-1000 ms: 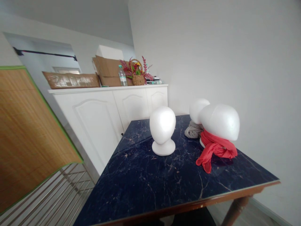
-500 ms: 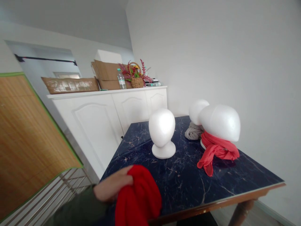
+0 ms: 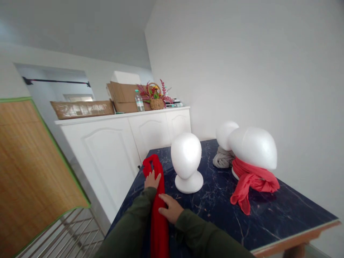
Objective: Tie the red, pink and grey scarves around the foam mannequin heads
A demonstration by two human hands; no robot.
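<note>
Right grip (image 3: 171, 209), fingers parted, rests on the red scarf (image 3: 159, 229); left grip (image 3: 152, 180) lies spread, unclosed, farther up it. The scarf runs along the counter (image 3: 260, 224), left of the nearest head (image 3: 186, 157); light, even pressure should smooth its looped far end without skewing.

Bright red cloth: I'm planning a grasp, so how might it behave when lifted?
The bright red cloth will probably flop, since its far end curls in a soft loop. Lifted at one spot, it may trail, as it lies in a long, narrow strip.
</note>
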